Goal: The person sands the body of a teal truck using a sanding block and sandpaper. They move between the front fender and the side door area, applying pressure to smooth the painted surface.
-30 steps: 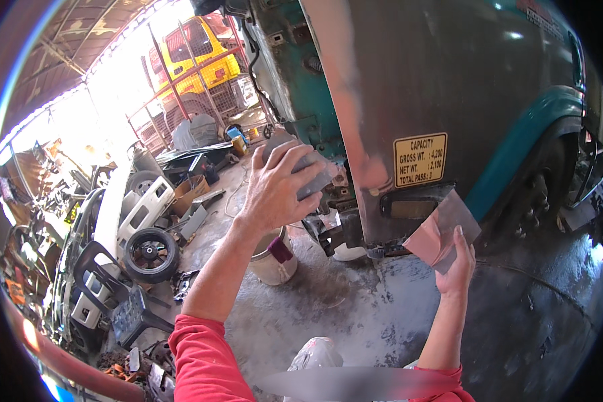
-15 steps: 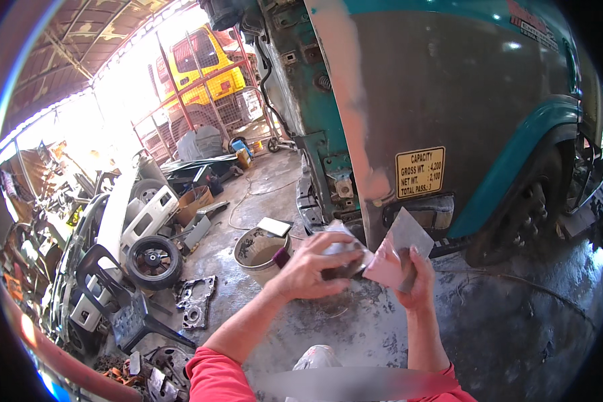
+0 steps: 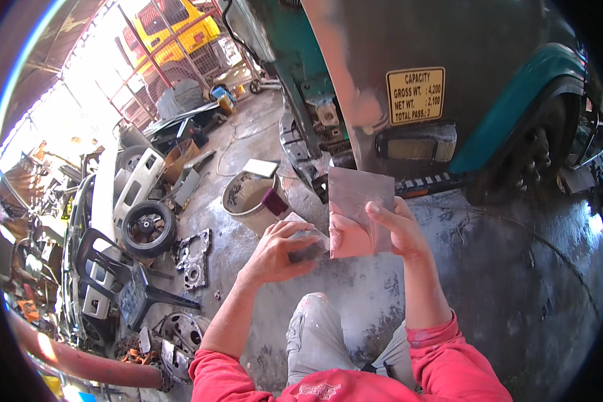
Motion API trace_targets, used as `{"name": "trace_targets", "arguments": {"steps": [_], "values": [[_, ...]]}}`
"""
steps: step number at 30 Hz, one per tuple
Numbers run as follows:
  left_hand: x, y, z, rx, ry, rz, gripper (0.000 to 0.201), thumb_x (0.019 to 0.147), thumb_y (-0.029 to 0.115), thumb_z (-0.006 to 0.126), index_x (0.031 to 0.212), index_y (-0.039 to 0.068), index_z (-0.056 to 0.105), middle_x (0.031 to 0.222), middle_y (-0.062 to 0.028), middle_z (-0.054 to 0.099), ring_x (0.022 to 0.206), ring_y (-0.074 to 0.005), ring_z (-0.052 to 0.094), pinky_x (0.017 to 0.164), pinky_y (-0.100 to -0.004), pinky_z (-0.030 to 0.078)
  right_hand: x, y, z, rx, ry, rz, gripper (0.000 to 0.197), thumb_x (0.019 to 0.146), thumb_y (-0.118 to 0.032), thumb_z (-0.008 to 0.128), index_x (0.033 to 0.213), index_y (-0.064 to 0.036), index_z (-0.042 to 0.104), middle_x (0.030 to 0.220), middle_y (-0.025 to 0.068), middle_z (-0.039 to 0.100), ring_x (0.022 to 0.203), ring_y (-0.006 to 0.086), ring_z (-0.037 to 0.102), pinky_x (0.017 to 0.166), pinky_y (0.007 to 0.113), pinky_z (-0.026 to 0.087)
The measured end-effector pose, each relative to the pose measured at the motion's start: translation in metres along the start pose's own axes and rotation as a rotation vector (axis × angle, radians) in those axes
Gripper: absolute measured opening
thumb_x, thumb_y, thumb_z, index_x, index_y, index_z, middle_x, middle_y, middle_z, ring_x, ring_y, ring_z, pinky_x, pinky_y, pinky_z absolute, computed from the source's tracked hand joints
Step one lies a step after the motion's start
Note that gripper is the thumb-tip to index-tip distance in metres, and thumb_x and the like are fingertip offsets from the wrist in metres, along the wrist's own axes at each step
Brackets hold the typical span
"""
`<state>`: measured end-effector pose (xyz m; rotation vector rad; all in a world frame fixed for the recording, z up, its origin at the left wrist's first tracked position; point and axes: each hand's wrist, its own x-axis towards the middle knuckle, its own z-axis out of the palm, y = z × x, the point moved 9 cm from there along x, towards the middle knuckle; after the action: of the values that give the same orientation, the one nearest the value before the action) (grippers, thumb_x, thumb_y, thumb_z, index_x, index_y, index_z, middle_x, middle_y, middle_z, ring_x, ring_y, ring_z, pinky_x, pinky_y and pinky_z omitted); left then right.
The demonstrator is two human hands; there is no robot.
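Note:
My right hand [image 3: 409, 231] grips the right edge of a flat grey mixing plate [image 3: 375, 184], thumb on its face. Smooth pink body filler [image 3: 348, 238] lies over the lower part of the plate. My left hand [image 3: 275, 251] is closed around a flat grey spreader [image 3: 308, 249], partly hidden by the fingers. The spreader's edge is close to the plate's left side; whether they touch I cannot tell. Beyond my hands stands a grey vehicle panel [image 3: 409, 40] with a pink filler strip [image 3: 338, 67] along its left edge.
A pale bucket [image 3: 238, 201] bears a white flat piece [image 3: 260, 167] and a maroon cloth-like item [image 3: 273, 201] on its rim. At left are a dark plastic chair [image 3: 137, 295], a small wheel [image 3: 149, 229] and a metal casting [image 3: 193, 258]. A vehicle tyre [image 3: 522, 154] stands at right.
My left hand has moved down and away from the plate with the spreader. The plate has turned its face toward me and shifted left. The view has tilted down.

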<state>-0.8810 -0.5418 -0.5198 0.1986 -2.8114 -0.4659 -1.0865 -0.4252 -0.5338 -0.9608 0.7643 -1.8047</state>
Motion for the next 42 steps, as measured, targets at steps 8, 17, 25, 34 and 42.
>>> {"name": "trace_targets", "arguments": {"steps": [8,17,25,34,42], "values": [[-0.047,-0.022,0.064,-0.131,-0.04,-0.144,0.057,0.081,0.036,0.089,0.134,0.019,0.08,0.152,-0.0101,0.064,0.14,-0.0391,0.058,0.12,-0.0564,0.041,0.009,0.025,0.022,-0.211,-0.052,0.17,0.045,0.107,-0.036,0.078,0.129,0.0021,0.075,0.118,0.0025,0.076,0.108,0.0111,0.066,0.096,0.032,0.053],[-0.081,0.0,0.163,-0.535,-0.042,-0.338,0.055,0.086,0.033,0.089,0.137,0.014,0.08,0.148,-0.0193,0.068,0.137,-0.0422,0.063,0.116,-0.05,0.048,0.019,0.069,0.068,-0.214,-0.323,0.293,0.039,0.112,-0.032,0.07,0.129,0.0035,0.076,0.114,0.0035,0.077,0.103,0.0104,0.066,0.092,0.031,0.055],[-0.106,-0.026,0.157,-0.481,0.093,-0.392,0.056,0.082,0.03,0.091,0.132,0.008,0.081,0.142,-0.0223,0.069,0.133,-0.0421,0.063,0.113,-0.0505,0.05,0.03,0.072,0.057,-0.346,-0.258,0.275,0.038,0.112,-0.032,0.07,0.125,0.0028,0.078,0.11,0.0012,0.078,0.1,0.0075,0.064,0.091,0.029,0.055],[-0.081,-0.057,0.106,-0.226,0.331,-0.331,0.064,0.078,0.028,0.092,0.137,0.008,0.078,0.148,-0.0184,0.067,0.133,-0.0414,0.063,0.116,-0.0532,0.048,0.024,0.048,0.03,-0.348,-0.067,0.166,0.037,0.11,-0.032,0.073,0.121,0.0026,0.08,0.108,0.0032,0.08,0.096,0.0082,0.065,0.087,0.029,0.055],[-0.031,-0.026,0.009,-0.25,0.793,-0.2,0.06,0.078,0.021,0.092,0.135,0.008,0.08,0.146,-0.016,0.068,0.135,-0.0344,0.064,0.114,-0.048,0.05,0.016,0.004,-0.015,-0.521,0.267,-0.058,0.04,0.108,-0.033,0.07,0.119,0.0047,0.079,0.103,0.0062,0.08,0.093,0.0102,0.066,0.085,0.031,0.054]]}}
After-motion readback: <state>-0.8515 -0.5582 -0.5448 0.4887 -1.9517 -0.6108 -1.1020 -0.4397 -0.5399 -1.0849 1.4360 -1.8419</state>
